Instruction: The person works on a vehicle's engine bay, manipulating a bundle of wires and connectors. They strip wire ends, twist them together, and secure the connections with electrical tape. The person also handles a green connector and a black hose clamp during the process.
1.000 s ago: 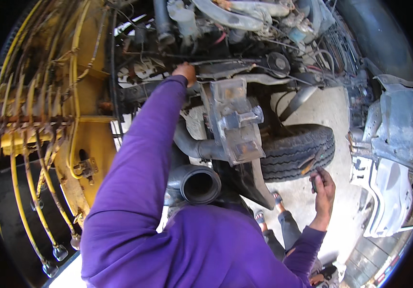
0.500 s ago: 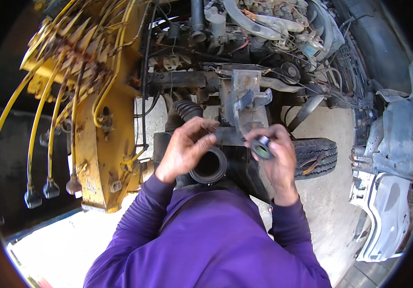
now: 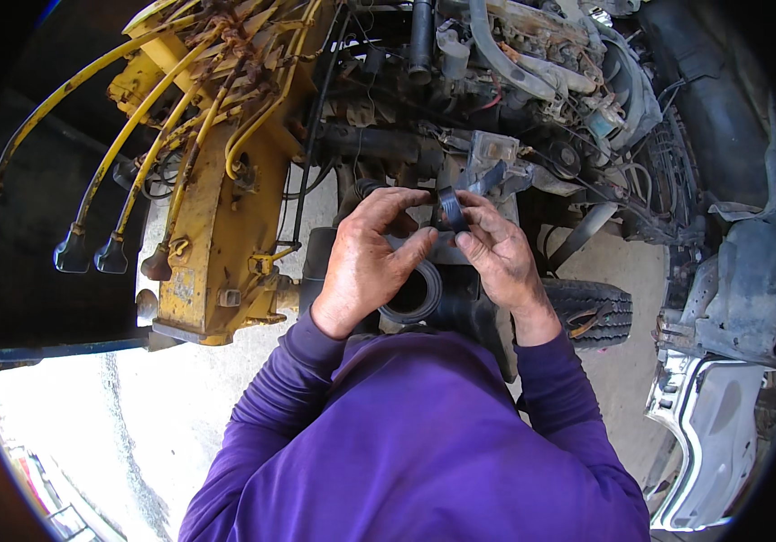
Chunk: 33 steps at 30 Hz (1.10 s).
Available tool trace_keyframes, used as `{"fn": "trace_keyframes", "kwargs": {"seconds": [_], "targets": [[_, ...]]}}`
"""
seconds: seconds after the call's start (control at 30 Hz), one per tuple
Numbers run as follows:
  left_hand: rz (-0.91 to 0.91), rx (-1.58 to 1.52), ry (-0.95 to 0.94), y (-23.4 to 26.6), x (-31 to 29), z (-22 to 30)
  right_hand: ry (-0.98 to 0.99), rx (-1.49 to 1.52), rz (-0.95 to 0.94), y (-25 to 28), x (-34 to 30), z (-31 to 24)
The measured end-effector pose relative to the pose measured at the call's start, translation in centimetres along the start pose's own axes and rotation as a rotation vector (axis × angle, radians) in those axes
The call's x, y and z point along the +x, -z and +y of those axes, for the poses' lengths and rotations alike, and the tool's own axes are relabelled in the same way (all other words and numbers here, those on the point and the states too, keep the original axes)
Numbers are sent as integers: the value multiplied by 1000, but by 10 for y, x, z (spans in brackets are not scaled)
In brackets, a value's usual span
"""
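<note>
My right hand (image 3: 507, 262) grips a small dark ring (image 3: 451, 210) between thumb and fingertips. The ring is turned so that its black outer band shows; in the earlier frame its greenish inside was visible. Close on its left, my left hand (image 3: 371, 257) holds its fingers curved, with a gap between thumb and forefinger and nothing seen in it. Whether its fingertips touch the ring I cannot tell. Below and between the hands is the round mouth of a dark pipe or hose (image 3: 413, 294), partly covered by my left hand.
A yellow machine frame (image 3: 212, 262) with several black-knobbed control levers (image 3: 110, 255) stands on the left. Ahead lies an exposed engine (image 3: 532, 54) with hoses and wiring. A tyre (image 3: 591, 312) rests low on the right, near a white-and-grey body panel (image 3: 708, 434).
Both hands have come closer together and a little higher. The right hand has turned the ring from facing up to edge-on and brought it beside the left fingertips. The view has shifted.
</note>
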<state>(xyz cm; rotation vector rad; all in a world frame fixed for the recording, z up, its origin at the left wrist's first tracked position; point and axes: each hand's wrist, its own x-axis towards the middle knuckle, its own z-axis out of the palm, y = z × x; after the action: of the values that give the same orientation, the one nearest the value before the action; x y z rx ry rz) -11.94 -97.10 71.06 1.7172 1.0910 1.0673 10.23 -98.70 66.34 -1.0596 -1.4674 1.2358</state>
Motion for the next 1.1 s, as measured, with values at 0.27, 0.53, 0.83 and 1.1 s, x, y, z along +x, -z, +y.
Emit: {"fn": "trace_keyframes", "kwargs": {"seconds": [0.27, 0.53, 0.83, 1.1], "targets": [[-17, 94, -174, -6, 2, 14, 96, -300, -9, 2, -20, -42], [-148, 73, -55, 3, 7, 10, 202, -614, -89, 7, -27, -61], [-210, -38, 73, 20, 5, 10, 121, -481, -94, -9, -26, -61], [-228, 23, -9, 26, 3, 12, 31, -398, -88, -9, -31, -53]]}}
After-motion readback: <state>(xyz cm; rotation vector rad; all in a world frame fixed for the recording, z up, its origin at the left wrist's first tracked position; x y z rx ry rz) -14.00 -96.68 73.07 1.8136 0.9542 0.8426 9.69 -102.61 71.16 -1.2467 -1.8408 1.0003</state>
